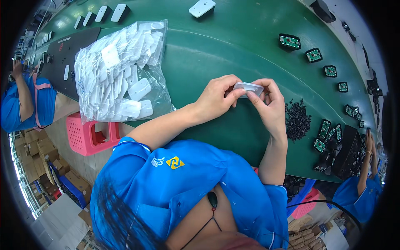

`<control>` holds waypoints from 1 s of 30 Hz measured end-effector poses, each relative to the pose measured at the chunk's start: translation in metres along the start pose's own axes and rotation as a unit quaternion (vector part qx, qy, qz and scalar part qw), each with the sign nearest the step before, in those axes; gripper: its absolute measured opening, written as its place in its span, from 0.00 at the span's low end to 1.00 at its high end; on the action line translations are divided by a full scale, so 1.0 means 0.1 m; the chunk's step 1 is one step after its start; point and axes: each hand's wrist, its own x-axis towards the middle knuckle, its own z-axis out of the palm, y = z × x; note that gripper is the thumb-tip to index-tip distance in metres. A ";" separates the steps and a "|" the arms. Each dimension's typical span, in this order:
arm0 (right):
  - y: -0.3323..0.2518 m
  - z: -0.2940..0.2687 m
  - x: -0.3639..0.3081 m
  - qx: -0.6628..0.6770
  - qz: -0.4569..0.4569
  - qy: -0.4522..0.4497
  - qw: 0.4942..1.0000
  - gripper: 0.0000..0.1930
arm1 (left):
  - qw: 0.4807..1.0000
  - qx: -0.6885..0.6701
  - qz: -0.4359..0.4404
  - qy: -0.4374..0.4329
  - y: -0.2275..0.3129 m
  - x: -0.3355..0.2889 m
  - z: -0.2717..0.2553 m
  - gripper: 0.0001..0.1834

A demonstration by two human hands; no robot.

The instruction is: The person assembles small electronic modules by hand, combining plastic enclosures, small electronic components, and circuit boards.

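Between my two hands is a pale, rounded plastic cover (250, 87), tilted above the green table. My left hand (218, 93) is closed on its left end, thumb along the near edge. The right end is pinched by my right hand (270, 104), whose thumb presses near the cover's lower edge. My fingers hide part of the cover. Left of my left forearm lies a clear plastic bag (121, 71) full of similar white covers. A heap of small black parts (297, 119) lies just right of my right hand.
Black housings with green circuit boards (290, 41) line the right side of the table (208, 54). A white-topped black unit (202, 7) stands at the far edge, several more at far left. A pink stool (85, 135) is below. Other people in blue sit at both sides.
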 end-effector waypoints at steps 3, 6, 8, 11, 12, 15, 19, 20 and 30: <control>0.02 0.00 -0.01 -0.004 0.025 -0.021 0.999 0.10 | 1.000 0.028 0.008 -0.004 -0.03 -0.01 0.00 0.05; 0.03 0.01 0.01 0.005 0.023 -0.019 1.000 0.09 | 0.999 0.007 -0.041 -0.023 -0.02 0.01 -0.04 0.06; 0.04 0.00 0.04 0.032 0.018 -0.015 0.999 0.09 | 0.992 -0.045 -0.106 -0.055 0.03 0.03 -0.05 0.05; 0.13 0.00 0.08 0.125 0.047 -0.009 0.991 0.10 | 0.979 -0.194 -0.065 -0.006 0.07 0.05 0.00 0.08; 0.14 0.02 0.08 0.171 0.061 -0.005 0.983 0.10 | 0.977 -0.203 -0.070 -0.001 0.04 0.08 -0.02 0.09; 0.20 0.07 0.14 0.187 0.097 -0.031 0.977 0.12 | 0.991 -0.115 -0.060 0.024 -0.07 0.13 -0.09 0.08; 0.21 -0.08 0.44 0.044 -0.027 0.029 0.998 0.19 | 0.994 -0.012 -0.070 0.086 -0.06 0.26 -0.16 0.03; 0.15 -0.20 0.61 -0.079 -0.085 0.099 0.988 0.22 | 0.993 0.052 -0.052 0.088 -0.08 0.29 -0.18 0.03; 0.59 -0.98 1.70 -0.468 -0.212 0.106 0.852 0.22 | 0.904 0.423 0.041 0.049 -0.01 0.41 0.02 0.23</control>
